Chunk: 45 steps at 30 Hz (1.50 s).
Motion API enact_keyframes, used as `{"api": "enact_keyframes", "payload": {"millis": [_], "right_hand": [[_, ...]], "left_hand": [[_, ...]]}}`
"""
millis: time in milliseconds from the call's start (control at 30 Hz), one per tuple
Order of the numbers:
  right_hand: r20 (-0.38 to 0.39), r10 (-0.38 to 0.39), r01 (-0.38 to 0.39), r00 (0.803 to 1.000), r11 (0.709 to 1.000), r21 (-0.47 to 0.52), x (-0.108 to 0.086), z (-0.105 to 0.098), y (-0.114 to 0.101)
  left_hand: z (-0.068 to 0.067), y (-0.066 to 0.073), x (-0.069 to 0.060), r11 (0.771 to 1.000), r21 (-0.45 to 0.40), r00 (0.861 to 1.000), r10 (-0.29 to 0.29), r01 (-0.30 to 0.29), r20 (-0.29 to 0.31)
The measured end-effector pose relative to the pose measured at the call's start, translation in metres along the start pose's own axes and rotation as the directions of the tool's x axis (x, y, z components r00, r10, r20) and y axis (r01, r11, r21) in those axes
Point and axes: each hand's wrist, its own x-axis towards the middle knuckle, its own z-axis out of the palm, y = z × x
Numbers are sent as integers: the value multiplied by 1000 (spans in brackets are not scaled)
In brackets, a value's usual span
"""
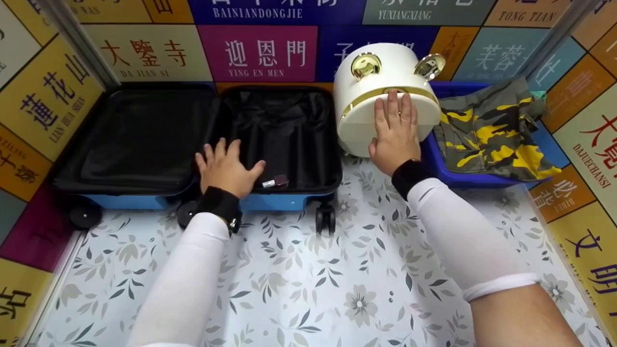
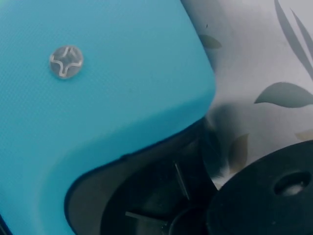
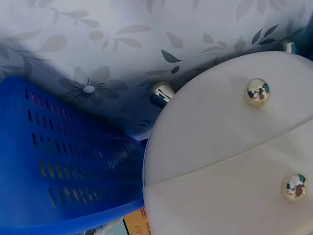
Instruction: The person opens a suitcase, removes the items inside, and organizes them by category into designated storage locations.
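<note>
An open suitcase (image 1: 149, 140) with black lining and a light blue shell (image 2: 122, 88) lies on the floor at left. Its two halves are spread flat. My left hand (image 1: 226, 171), fingers spread, is over the near edge around the middle; whether it touches is hard to tell. To the right stands a white drum-shaped box (image 1: 355, 132) with gold round ears. My right hand (image 1: 397, 137) lies with straight fingers against its pale front. Gold knobs (image 3: 257, 92) show on the box in the right wrist view. Neither hand appears in its own wrist view.
A blue slotted basket (image 3: 73, 161) holding folded camouflage cloth (image 1: 482, 130) stands right beside the box. Black wheels (image 1: 325, 219) stick out from the suitcase. A small tag (image 1: 274, 182) lies in its right half. Panels with printed characters (image 1: 258, 53) wall in the leaf-patterned floor.
</note>
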Motion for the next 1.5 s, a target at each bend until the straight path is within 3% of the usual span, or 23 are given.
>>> {"api": "enact_keyframes", "payload": {"millis": [267, 400, 733, 833, 967, 1100, 1300, 1500], "right_hand": [[125, 27, -25, 992, 999, -21, 5, 6, 3], [127, 25, -24, 992, 1000, -12, 1, 8, 5], [243, 46, -50, 969, 999, 9, -34, 38, 22], [175, 56, -72, 983, 994, 83, -38, 42, 20], [9, 96, -96, 995, 972, 215, -32, 41, 13], [-82, 189, -156, 978, 939, 308, -18, 40, 7], [-98, 312, -253, 945, 889, 382, -5, 38, 7], [-173, 337, -245, 925, 881, 405, 1, 39, 7]], "left_hand": [[0, 2, 0, 1000, 2, 1000, 2, -2, -2], [-1, 1, 0, 1000, -1, 1000, 2, -2, -8], [0, 0, -1, 1000, 1, 1000, 1, -1, -5], [-1, 0, -1, 1000, 2, 1000, 1, -1, -3], [0, 0, 0, 1000, 5, 1000, 2, -2, -1], [1, -2, 0, 1000, 5, 1000, 0, 0, -1], [2, -2, 0, 1000, 10, 1000, 3, -3, -7], [1, -2, 1, 1000, 12, 1000, 4, -4, -12]]}}
